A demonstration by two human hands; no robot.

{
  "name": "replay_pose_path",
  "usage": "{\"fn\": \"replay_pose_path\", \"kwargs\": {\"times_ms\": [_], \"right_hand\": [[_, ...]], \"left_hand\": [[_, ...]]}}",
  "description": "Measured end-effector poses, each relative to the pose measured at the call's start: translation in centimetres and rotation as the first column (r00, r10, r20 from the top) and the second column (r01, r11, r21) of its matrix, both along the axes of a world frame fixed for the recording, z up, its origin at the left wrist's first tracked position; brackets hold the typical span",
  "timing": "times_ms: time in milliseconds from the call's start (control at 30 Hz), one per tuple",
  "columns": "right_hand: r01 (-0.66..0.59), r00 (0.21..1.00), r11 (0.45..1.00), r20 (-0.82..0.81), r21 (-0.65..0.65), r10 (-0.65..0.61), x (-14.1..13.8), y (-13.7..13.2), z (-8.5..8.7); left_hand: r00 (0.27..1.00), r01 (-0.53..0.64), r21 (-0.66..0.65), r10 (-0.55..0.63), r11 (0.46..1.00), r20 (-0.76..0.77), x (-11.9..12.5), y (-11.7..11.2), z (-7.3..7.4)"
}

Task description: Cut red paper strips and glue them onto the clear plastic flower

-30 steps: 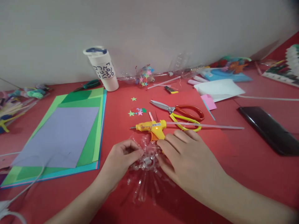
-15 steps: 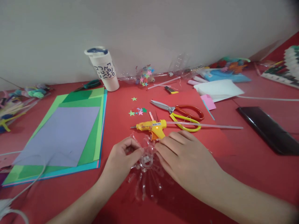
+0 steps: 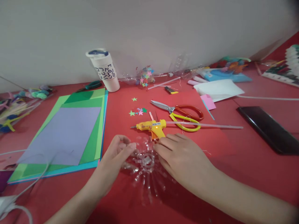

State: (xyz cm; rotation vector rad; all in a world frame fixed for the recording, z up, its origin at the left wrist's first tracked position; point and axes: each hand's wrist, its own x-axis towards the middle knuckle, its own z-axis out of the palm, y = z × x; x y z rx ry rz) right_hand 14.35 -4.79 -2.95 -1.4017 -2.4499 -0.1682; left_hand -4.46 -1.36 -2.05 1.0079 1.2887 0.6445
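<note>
On my feed, the clear plastic piece sits low in the middle, over the red tabletop, its narrow strips fanning out from a ring-shaped centre. My left hand is at its upper left edge, fingers curled and thumb extended; I can't tell whether they pinch a strip. My right hand bends down over the upper right edge with its fingertips hidden, so I can't tell its grip either.

Just beyond lies a yellow glue gun, a small light lit on its body. It carries a printed label, too small for me to read. A clear glue stick runs from its rear across the yellow handle of the scissors. Loose paper stars lie to the left of the blades.

Farther back, a white tumbler stands near the wall, with dark lettering running around its side; I can't make out the words. It has a dark blue part on its lid, and its contents are hidden. A blue packet lies at the back right, with colourful pieces beside it. A stack of coloured paper lies left, a black phone right.
</note>
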Motion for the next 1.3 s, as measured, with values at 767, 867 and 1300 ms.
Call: {"fn": "replay_pose_path", "kwargs": {"times_ms": [767,867,1300], "right_hand": [[-0.134,0.981,0.989,-0.134,0.062,0.141,-0.1,0.0,0.0],[-0.106,0.985,0.993,-0.129,0.055,0.112,-0.3,-0.1,-0.1],[0.039,0.999,0.994,-0.003,0.104,-0.038,-0.6,-0.6,0.0]], "left_hand": [[0.739,0.646,0.014,-0.62,0.763,-0.264,1.2,2.8,1.6],[0.712,0.648,0.117,-0.544,0.753,-0.444,1.4,2.3,1.6],[0.661,0.654,0.24,-0.387,0.718,-0.643,2.1,1.1,1.1]]}}
